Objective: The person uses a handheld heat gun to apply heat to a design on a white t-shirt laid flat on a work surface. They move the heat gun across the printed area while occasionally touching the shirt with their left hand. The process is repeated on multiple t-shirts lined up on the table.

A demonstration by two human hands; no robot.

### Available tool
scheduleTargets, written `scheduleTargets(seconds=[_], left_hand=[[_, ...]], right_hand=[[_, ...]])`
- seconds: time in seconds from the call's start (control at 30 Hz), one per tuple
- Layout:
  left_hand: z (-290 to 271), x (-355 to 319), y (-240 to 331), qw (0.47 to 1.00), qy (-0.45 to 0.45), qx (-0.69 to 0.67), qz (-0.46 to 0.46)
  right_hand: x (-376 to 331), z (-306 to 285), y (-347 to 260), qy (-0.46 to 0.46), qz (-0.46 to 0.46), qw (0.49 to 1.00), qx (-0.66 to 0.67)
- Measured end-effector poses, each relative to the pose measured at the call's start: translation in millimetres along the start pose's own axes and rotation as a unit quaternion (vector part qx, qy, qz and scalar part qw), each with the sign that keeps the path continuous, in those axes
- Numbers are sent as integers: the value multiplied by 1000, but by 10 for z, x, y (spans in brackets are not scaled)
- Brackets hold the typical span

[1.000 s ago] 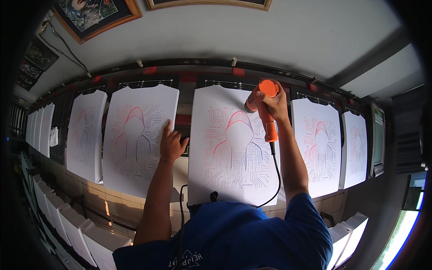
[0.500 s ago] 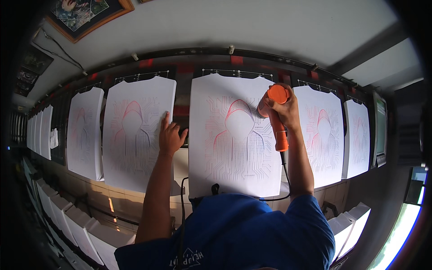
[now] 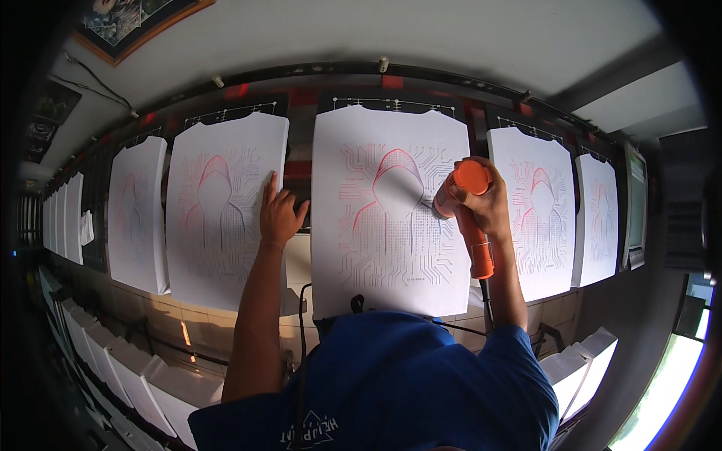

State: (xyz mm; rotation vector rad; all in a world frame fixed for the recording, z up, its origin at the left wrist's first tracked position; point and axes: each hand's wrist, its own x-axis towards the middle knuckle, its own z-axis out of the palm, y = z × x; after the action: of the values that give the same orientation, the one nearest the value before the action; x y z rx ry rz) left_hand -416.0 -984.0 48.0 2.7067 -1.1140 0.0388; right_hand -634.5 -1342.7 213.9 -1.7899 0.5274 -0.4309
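A: Where is the tool?
B: Right of centre in the frame. The orange heat gun (image 3: 471, 234), judging by its shape, sits in the right hand (image 3: 489, 201), whose fingers wrap around its upper body.

A: Why grip it that way?
B: Probably for aim. The handle slants toward the lower right, while the dark nozzle (image 3: 426, 203) points leftward at the hooded design on the central white shirt panel (image 3: 368, 259). I can't tell whether the nozzle touches the fabric.

A: And the left hand (image 3: 283, 219)?
B: It grips nothing that I can see. Left of centre, its fingers are loosely spread, the index laid along the right edge of the left-hand shirt panel (image 3: 188, 248). I'd guess it serves as a light brace for the body. The two hands are well apart, with much of the central panel between them.

A: Why are the panels so flat?
B: Each seems drawn over a board; a dark backing (image 3: 398, 103) shows above the central neckline. That likely holds the cloth smooth. The right-hand shirt panel (image 3: 538, 248) bears a similar print, and the spacing leaves gaps between neighbours.

A: Where does the cord (image 3: 486, 297) run?
B: Down from the handle beside the right forearm, presumably so it stays off the printed design.
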Motion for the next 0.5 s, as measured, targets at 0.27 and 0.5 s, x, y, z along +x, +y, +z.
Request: scheduleTargets(seconds=[0.27,0.5], left_hand=[[-21,1,1,1000,12,-14,6],[47,-15,-35,1000,26,-2,6]], right_hand=[[183,198,100,9,-27,997,75],[510,328,57,52,-77,994,60]])
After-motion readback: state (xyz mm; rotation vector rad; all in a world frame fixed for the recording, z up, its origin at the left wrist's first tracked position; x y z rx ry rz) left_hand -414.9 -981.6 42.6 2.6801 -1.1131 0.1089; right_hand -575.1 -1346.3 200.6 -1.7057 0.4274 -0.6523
